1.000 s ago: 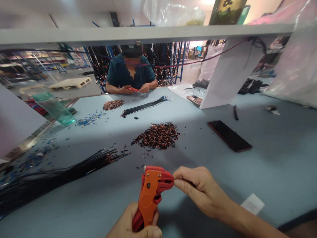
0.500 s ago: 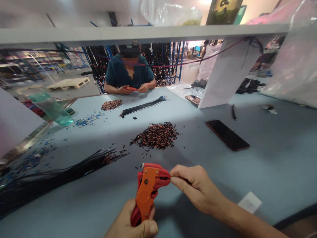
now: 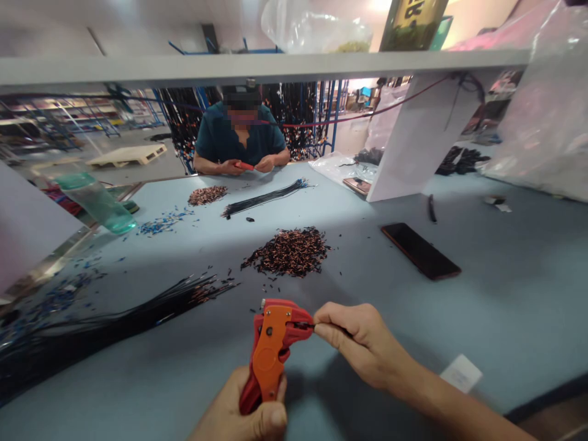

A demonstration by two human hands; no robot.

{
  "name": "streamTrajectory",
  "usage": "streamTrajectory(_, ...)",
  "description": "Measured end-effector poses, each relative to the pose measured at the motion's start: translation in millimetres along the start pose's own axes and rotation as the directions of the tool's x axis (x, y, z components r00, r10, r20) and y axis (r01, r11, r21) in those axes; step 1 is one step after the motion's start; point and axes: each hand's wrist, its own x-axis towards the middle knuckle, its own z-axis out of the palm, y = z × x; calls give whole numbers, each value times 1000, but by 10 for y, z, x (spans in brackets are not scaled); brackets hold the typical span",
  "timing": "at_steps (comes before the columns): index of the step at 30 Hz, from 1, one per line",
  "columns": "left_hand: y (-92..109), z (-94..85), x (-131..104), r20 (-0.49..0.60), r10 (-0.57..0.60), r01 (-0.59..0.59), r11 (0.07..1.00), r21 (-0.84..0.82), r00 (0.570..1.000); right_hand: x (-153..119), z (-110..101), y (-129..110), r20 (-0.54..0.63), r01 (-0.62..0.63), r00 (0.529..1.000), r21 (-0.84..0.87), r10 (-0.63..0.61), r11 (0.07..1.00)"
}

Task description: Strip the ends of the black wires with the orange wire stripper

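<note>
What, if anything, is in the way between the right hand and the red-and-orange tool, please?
Nothing visible is: the right hand is at the front end of the tool, which the left hand grips.

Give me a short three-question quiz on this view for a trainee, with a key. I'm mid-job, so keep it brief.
1. Fill in: the orange-and-red hand tool is held in the person's own ____ hand.

2. Where are the fingertips of the right hand?
A) on the green bottle
B) at the tool's nose
C) on the white card

3. True or false: in this view, the nearer phone lies to the right of the pile of copper-and-black bits.

Key: 1. left, with the left hand wrapped around its handle; 2. B; 3. true.
</note>
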Motion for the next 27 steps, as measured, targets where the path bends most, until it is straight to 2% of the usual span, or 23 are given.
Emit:
streamTrajectory(3, 148, -36, -14, -100, 30, -41, 993, -114, 995, 20, -45, 19, -48, -35, 998, 24, 36, 999)
streamTrajectory(5, 253, -78, -5, -190, 100, -126, 983, -134, 977, 34, -69, 25, -66, -49, 996, 42, 52, 998)
streamTrajectory(8, 313, -113, 24, -217, 157, -189, 972, -137, 963, 44, -65, 28, -66, -53, 996, 36, 55, 998)
streamTrajectory(14, 161, -48, 46, -106, 152, -162, 982, -99, 983, 27, 0, 41, -56, -14, 998, -10, 13, 1000)
streamTrajectory(19, 119, -24, 37, -7, 149, -149, 981, -121, 989, 9, 19, 22, -13, -8, 1000, 34, 9, 999)
streamTrajectory(24, 125, 3, 13, 108, 66, -45, 980, -192, 992, -33, 43, -11, 86, 25, 996, 110, -35, 994)
streamTrajectory(27, 113, 19, 12, 158, 40, -8, 980, -198, 987, -62, 65, -13, 105, 52, 992, 113, -64, 992)
